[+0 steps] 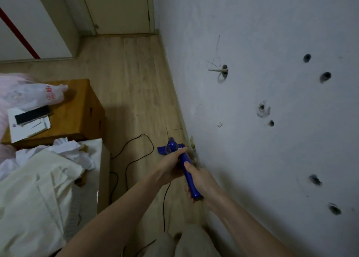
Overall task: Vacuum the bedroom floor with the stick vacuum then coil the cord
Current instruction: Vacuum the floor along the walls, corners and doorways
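A blue stick vacuum (186,160) stands on the wooden floor (134,81) close to the wall on the right. Its blue floor head (162,150) lies flat near the skirting. My left hand (171,166) grips the upper body of the vacuum. Lower on the blue handle, my right hand (196,181) is curled round the grip. A black cord (136,146) runs in loose loops over the floor to the left of the vacuum and hangs down past my left forearm.
A grey wall (272,120) with several dark holes fills the right side. A bed with white sheets (38,188) and a wooden bedside table (77,109) with papers and a plastic bag stand on the left. A closed door (118,9) is at the far end.
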`<action>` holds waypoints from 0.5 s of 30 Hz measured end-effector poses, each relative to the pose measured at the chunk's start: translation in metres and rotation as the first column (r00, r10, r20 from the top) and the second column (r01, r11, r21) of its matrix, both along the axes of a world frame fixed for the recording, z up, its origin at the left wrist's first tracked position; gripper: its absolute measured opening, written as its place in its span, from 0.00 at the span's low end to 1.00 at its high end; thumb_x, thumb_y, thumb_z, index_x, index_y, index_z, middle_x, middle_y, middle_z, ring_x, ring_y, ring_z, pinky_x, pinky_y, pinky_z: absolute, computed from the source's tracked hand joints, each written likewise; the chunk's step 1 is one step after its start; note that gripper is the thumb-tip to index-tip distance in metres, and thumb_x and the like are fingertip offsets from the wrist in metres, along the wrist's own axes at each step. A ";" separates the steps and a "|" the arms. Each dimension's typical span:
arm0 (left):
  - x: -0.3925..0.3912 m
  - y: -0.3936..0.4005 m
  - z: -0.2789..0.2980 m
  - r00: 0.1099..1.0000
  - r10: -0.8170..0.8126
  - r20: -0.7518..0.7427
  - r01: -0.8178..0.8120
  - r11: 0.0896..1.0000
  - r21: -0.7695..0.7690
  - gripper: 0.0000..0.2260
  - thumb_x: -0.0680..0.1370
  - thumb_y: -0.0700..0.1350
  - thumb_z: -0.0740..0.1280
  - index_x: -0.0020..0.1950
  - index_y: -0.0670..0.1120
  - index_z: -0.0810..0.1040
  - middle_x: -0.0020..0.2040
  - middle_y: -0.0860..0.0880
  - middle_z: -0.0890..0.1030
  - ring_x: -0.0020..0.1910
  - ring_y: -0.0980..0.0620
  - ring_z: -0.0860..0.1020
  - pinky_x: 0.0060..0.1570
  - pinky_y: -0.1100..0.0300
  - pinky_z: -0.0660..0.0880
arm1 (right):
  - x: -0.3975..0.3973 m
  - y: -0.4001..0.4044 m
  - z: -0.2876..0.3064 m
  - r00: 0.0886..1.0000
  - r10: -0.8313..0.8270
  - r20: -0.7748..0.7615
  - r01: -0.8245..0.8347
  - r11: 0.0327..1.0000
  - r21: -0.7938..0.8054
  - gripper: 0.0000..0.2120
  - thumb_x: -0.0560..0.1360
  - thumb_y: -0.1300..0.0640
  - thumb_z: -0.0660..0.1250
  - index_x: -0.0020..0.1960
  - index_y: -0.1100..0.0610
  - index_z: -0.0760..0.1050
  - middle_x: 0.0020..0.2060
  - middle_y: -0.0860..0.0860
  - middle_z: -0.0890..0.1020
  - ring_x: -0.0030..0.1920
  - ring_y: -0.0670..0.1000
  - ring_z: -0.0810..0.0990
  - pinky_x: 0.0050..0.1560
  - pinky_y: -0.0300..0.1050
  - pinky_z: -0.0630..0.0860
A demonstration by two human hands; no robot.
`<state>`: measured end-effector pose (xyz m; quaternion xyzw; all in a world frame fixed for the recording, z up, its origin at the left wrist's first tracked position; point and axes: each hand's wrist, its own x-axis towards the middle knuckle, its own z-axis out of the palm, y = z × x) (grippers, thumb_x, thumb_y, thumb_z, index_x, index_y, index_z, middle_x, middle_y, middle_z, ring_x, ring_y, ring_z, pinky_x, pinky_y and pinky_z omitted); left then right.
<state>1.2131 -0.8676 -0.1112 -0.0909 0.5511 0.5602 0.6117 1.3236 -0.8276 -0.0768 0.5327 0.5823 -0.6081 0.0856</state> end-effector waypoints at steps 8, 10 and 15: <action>-0.011 -0.023 0.004 0.989 -0.147 -0.021 0.143 0.982 -0.121 0.16 0.76 0.48 0.70 0.58 0.41 0.74 0.54 0.41 0.80 0.48 0.47 0.80 0.36 0.58 0.78 | 0.002 -0.034 0.020 0.989 -0.143 0.037 0.147 0.976 -0.161 0.23 0.80 0.41 0.58 0.53 0.62 0.73 0.31 0.53 0.77 0.25 0.48 0.74 0.23 0.39 0.71; -0.010 -0.031 0.008 0.988 -0.154 0.014 0.155 0.981 -0.112 0.16 0.76 0.48 0.70 0.58 0.40 0.74 0.52 0.42 0.80 0.46 0.47 0.80 0.33 0.59 0.78 | 0.003 -0.038 0.029 0.988 -0.136 0.066 0.146 0.976 -0.161 0.24 0.79 0.40 0.58 0.52 0.62 0.74 0.32 0.54 0.77 0.26 0.49 0.74 0.23 0.39 0.70; -0.007 -0.047 0.016 0.982 -0.170 0.083 0.176 0.981 -0.077 0.13 0.79 0.49 0.66 0.55 0.40 0.73 0.48 0.42 0.78 0.42 0.49 0.78 0.28 0.62 0.77 | 0.003 -0.050 0.035 0.989 -0.110 0.103 0.120 0.988 -0.096 0.26 0.79 0.39 0.59 0.59 0.63 0.72 0.33 0.55 0.78 0.26 0.50 0.76 0.24 0.39 0.71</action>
